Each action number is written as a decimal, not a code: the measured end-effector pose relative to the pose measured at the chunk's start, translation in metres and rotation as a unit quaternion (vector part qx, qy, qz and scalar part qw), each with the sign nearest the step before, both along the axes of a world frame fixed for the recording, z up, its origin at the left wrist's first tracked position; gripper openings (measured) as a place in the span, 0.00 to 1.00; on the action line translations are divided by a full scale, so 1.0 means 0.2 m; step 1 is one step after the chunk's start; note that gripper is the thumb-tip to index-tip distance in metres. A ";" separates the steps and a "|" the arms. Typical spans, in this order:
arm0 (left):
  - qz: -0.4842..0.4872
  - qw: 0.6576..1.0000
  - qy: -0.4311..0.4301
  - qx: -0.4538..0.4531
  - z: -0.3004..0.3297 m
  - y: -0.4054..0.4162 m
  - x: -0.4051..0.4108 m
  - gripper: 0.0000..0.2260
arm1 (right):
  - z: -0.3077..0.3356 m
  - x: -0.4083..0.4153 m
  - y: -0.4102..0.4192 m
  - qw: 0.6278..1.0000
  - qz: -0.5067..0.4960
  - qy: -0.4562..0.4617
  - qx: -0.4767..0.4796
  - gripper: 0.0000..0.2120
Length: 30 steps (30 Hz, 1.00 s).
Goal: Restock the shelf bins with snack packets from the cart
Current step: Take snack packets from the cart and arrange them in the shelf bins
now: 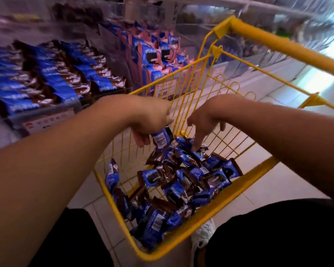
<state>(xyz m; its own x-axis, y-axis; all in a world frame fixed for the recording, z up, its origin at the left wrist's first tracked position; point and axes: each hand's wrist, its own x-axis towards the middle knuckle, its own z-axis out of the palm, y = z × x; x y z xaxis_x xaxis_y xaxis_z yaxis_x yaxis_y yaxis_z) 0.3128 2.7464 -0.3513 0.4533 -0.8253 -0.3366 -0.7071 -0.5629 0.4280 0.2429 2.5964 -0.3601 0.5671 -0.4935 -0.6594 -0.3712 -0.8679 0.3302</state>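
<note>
Head view, restocking:
- Yellow wire cart (pixel 216 214): holds a loose heap of blue-and-brown foil snack packets (pixel 181 182).
- Left hand (pixel 148 122): fingers curled round one packet (pixel 162 139), lifted above the heap.
- Right hand (pixel 204 120): fingers loosely spread, index touching the heap.
- Clear shelf bin (pixel 46 112): packets in rows, left of the cart.
- Handling, judged: light, crinkly, slippery, crushable; pinch the sealed ends.
</note>
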 end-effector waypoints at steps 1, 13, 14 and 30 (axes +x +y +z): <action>-0.001 1.000 -0.003 -0.014 0.01 0.02 0.00 0.11 | -0.08 0.04 0.01 1.000 -0.019 0.010 0.022 0.52; -0.021 0.986 0.085 -0.139 0.00 0.16 0.06 0.09 | -0.32 0.11 -0.05 0.978 -0.109 -0.063 0.166 0.13; -0.023 0.986 0.079 -0.148 0.00 0.17 0.07 0.09 | -0.26 0.10 -0.03 0.973 -0.115 -0.066 0.191 0.11; 0.159 0.813 0.407 -0.385 0.15 0.61 0.10 0.11 | 0.35 -0.24 0.23 0.569 -0.193 -0.440 0.668 0.24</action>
<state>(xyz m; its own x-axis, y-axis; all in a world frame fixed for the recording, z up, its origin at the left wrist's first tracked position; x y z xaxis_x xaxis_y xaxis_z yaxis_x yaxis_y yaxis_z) 0.3326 2.8680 -0.3213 0.5711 -0.8177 -0.0719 0.1154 -0.0067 0.9933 0.1946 2.6423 -0.2900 0.9870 -0.0846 -0.1368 -0.1306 0.0752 -0.9886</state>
